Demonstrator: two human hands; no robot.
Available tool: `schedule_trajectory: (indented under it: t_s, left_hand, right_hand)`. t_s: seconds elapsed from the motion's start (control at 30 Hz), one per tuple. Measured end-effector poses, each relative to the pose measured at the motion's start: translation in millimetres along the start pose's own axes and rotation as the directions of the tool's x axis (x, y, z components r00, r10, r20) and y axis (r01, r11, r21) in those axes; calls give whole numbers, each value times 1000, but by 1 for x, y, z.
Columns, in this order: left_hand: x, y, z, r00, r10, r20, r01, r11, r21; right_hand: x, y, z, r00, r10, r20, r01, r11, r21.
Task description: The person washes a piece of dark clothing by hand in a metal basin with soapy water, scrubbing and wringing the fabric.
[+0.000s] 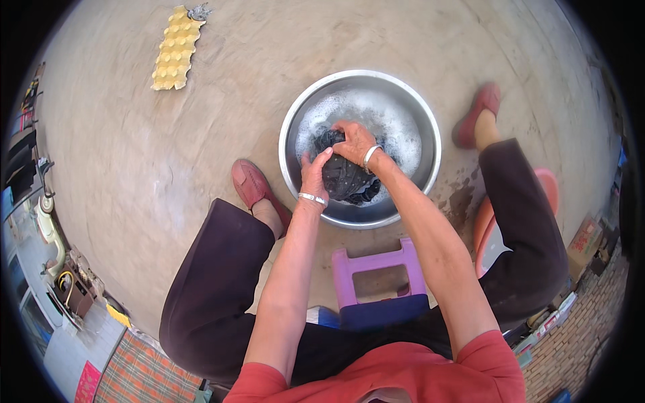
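A wide metal basin stands on the ground between my feet, with sudsy water in it. In the basin lies a bunched dark wet cloth with small light specks. My right hand is closed on the upper part of the cloth, its fingers curled over the fabric. At the cloth's left side, my left hand grips its edge, thumb up and the other fingers partly hidden. A silvery bracelet is on each wrist.
A purple plastic stool stands just below the basin. Beside my right leg is a pink tub holding pale liquid. A yellow egg tray lies at the far left. A cardboard box sits at the right edge.
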State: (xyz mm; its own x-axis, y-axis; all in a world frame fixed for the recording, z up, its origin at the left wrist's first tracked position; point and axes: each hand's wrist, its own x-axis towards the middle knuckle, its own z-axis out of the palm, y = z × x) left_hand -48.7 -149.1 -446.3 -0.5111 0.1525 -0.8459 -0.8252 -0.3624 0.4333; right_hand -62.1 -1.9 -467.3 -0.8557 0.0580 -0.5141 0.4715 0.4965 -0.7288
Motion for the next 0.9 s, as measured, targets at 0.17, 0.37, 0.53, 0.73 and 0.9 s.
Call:
schedule_trajectory:
  t_s: [0.17, 0.37, 0.53, 0.73, 0.9]
  left_hand:
    - [-23, 4, 31, 946, 248, 208, -281, 948, 146]
    - [-44, -38, 33, 680, 547, 489, -676, 208, 707]
    - [-61, -60, 18, 803, 409, 434, -400, -169, 901]
    - [-18, -91, -6, 924, 361, 126, -182, 126, 975]
    - [4, -90, 0, 920, 378, 102, -129, 46, 991]
  right_hand:
    - [-69, -9, -34, 970, 4, -243, 117, 869, 480]
    - [-114, 10, -46, 927, 102, -361, 74, 893, 444]
    - [-116, 35, -7, 906, -99, -412, -1, 972, -236]
    - [-99, 28, 28, 924, -54, -380, -106, 915, -389]
    - [-63, 40, 28, 907, -106, -407, -100, 885, -454]
